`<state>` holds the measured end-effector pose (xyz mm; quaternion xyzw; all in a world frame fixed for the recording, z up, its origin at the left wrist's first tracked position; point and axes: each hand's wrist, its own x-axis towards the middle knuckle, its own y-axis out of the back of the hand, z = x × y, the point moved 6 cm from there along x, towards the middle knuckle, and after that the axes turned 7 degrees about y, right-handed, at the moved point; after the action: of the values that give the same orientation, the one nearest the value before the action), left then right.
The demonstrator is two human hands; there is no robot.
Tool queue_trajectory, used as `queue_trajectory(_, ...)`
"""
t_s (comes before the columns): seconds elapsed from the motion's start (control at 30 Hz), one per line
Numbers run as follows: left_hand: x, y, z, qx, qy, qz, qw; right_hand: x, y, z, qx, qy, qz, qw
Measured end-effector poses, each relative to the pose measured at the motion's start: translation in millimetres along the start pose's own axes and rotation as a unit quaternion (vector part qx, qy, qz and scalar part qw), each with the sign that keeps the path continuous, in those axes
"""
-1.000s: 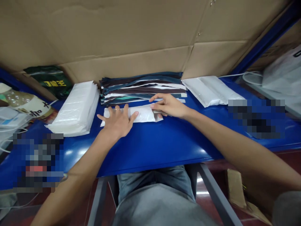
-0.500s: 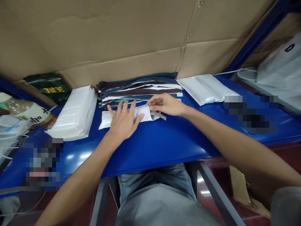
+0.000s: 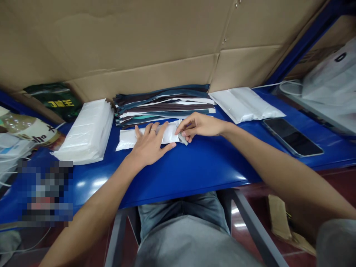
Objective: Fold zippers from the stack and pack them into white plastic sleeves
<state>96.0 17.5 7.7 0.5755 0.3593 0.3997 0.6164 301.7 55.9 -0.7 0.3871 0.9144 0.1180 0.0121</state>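
Note:
A slim white padded mailer (image 3: 125, 140) lies lengthwise on the blue table in front of me. My left hand (image 3: 148, 145) rests flat across its middle with the fingers spread, a ring on one of them. At the mailer's right end, my right hand (image 3: 198, 125) has thumb and fingers pinched on the flap (image 3: 183, 139), whose greyish edge sticks out below the fingertips. Just behind the mailer is a pile of long zippers (image 3: 167, 107) in navy, brown, white and teal. The mailer's middle is partly hidden under my left hand.
A stack of white mailers (image 3: 85, 129) stands to the left, beside a dark green bag (image 3: 54, 102) and a bottle (image 3: 30, 129). On the right are a plump white mailer (image 3: 244, 104) and a phone (image 3: 293, 136). Cardboard (image 3: 139, 40) lines the back.
My right hand has moved slightly down at the mailer's right end. The flap strip that stuck out to the right is now folded in close under its fingers. My left hand stays on the mailer.

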Motion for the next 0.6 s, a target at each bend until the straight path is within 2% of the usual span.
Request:
queue_trajectory(0.1,1,1.0,-3,0.003,0.005,-0.003,1.0,2,1,8,0.043,-0.02,0.052,0.997)
queue_trajectory(0.2,3,2.8,-6,0.003,0.004,-0.001,1.0,4,5,11,0.024,-0.008,0.089,0.996)
queue_trajectory(0.3,4,3.6,-10,0.008,0.001,0.003,1.0,5,12,7,-0.077,0.03,0.114,0.99)
queue_trajectory(0.37,5,3.4,-12,0.01,-0.002,0.005,1.0,4,18,2,-0.175,0.051,0.123,0.976)
queue_trajectory(0.47,5,2.6,-13,0.007,-0.006,0.006,1.0,0,21,-3,-0.248,0.047,0.073,0.965)
queue_trajectory(0.53,5,2.1,-13,0.005,-0.007,0.006,1.0,-3,21,-6,-0.232,0.044,0.029,0.971)
queue_trajectory(0.6,5,1.8,-14,0.004,-0.009,0.008,1.0,-5,21,-9,-0.22,0.051,0.015,0.974)
